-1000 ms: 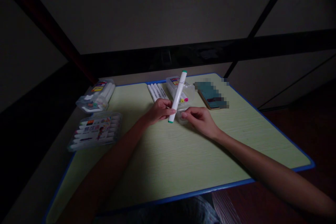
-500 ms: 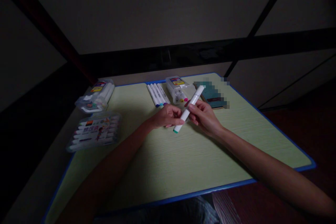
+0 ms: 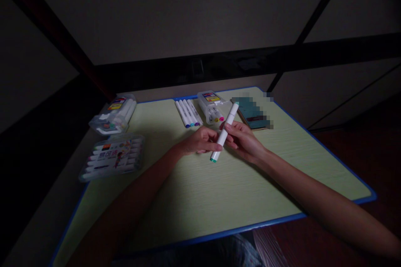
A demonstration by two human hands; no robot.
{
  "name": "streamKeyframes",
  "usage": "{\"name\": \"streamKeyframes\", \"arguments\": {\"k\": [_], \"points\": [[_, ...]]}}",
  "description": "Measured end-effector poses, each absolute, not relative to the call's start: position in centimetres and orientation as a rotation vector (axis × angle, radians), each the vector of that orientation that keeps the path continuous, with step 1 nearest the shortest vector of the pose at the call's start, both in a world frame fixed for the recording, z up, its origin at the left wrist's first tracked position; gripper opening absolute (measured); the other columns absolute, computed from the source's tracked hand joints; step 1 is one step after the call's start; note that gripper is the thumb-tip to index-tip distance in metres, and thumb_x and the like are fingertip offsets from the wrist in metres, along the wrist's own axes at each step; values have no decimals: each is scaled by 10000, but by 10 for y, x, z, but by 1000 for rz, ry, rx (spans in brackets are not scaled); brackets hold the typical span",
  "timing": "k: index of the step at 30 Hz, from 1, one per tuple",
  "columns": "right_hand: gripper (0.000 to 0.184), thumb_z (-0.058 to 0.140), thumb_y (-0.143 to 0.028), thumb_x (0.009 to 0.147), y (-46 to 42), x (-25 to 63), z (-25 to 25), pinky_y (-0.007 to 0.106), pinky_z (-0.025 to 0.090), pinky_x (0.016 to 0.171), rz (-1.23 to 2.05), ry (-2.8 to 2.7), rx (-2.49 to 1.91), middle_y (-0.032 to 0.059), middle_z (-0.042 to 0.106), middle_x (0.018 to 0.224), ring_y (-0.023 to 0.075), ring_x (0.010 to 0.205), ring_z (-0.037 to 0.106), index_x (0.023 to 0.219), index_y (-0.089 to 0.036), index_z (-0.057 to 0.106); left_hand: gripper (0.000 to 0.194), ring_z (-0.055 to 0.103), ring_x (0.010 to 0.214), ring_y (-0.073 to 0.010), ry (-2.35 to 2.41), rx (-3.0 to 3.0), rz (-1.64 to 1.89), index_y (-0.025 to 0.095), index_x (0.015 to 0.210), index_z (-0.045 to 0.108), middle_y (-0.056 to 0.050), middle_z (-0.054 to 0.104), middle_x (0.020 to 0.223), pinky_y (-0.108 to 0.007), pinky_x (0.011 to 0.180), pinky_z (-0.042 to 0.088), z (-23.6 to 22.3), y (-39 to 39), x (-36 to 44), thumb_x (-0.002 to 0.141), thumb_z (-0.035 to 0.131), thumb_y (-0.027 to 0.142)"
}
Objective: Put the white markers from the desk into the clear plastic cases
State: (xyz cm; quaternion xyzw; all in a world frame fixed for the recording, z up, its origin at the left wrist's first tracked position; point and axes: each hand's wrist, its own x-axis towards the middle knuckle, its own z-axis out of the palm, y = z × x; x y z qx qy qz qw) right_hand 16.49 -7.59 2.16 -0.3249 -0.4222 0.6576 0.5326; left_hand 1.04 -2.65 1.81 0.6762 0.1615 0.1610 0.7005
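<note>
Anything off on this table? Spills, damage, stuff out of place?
Two things. The flat marker case and the clear case behind it overhang the left edge of the table, so they look poorly placed. Also, blocky pixelation covers much of the phone, an image oddity. No spill or damage visible.

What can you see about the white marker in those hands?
The white marker is slim, plastic-looking, green at its near end, with a faint seam toward the far end. It slants above the table, far end rightward. The left hand pinches it by the near end; the right hand holds it around the middle.
</note>
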Motion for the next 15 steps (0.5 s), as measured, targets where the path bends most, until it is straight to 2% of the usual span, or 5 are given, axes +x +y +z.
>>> {"name": "streamKeyframes", "arguments": {"k": [2, 7, 15], "points": [[290, 683, -377, 695, -75, 166, 21, 181, 110, 338, 1581, -990, -762, -89, 430, 430, 11, 325, 291, 640, -156, 503, 346, 281, 313, -14, 328, 1489, 344, 124, 837, 647, 36, 501, 486, -182, 277, 158, 18, -26, 11, 641, 682, 407], [257, 677, -379, 694, -74, 167, 20, 174, 152, 325, 1611, -970, -727, -84, 454, 453, 22, 324, 326, 754, -156, 565, 363, 290, 304, -15, 316, 1419, 281, 114, 690, 626, 40, 447, 421, -184, 272, 147, 21, -29, 13, 644, 679, 470], [210, 612, -326, 749, -76, 169, 24, 158, 207, 338, 1698, -966, -617, -61, 502, 451, 39, 347, 425, 876, -160, 602, 437, 288, 319, -22, 302, 1257, 342, 103, 693, 619, 48, 393, 412, -196, 299, 145, 11, -33, 19, 663, 634, 539]]}}
